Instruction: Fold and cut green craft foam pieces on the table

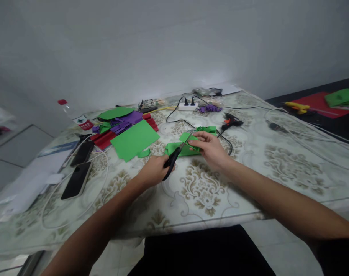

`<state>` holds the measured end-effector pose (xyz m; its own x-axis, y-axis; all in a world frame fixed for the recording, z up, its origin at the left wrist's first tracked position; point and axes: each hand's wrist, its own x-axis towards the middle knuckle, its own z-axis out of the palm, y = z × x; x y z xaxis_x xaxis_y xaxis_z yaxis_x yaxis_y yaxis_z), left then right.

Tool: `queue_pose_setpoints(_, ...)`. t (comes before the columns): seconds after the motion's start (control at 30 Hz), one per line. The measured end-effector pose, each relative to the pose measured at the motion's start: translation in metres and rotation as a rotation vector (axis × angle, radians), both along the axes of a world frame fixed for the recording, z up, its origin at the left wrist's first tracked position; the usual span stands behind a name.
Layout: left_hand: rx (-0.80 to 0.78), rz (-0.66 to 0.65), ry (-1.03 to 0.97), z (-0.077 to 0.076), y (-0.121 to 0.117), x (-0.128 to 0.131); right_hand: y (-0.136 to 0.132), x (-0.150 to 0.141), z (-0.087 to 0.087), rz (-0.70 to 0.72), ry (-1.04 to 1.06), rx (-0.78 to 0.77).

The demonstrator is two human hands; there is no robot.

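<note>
Black-handled scissors [174, 155] are gripped by the handles in my left hand [154, 170], their blades pointing up and to the right. My right hand [210, 147] pinches a small piece of green paper [186, 137] between thumb and fingers. The blades lie against this piece; whether they are cutting it I cannot tell. Beneath the hands, a longer green paper strip [180, 148] lies on the table, partly covered. Just beyond my right hand is a fringed green piece [208, 130]. A small curled green scrap [143, 153] lies left of the scissors.
A patterned tablecloth [203, 188] covers the table. Green sheets [135, 140], purple paper [126, 123] and red corrugated paper [104, 138] lie left. A black glue gun [231, 121], power strip [187, 106] and cables are beyond. Two phones, one nearer [76, 181], and a bottle [84, 122] are left.
</note>
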<state>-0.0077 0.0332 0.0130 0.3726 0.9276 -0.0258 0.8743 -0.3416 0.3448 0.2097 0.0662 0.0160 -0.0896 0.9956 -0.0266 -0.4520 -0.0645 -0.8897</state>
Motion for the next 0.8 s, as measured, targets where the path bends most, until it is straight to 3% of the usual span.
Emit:
queue_pose_setpoints(0.3, 0.012, 0.032, -0.125, 0.000, 0.000, 0.000, 0.001, -0.001, -0.003, -0.019, -0.046, -0.015)
queue_pose_setpoints(0.43, 0.035, 0.118, -0.264, -0.001, 0.002, -0.001, 0.002, -0.001, -0.005, 0.004, -0.032, -0.065)
queue_pose_setpoints(0.67, -0.207, 0.221, -0.670, -0.009, 0.006, -0.002, -0.001, -0.003, -0.006, 0.121, -0.079, -0.094)
queue_pose_setpoints(0.8, -0.235, 0.206, -0.753, -0.013, 0.006, 0.001, -0.004, -0.003, -0.005, 0.182, -0.136, -0.042)
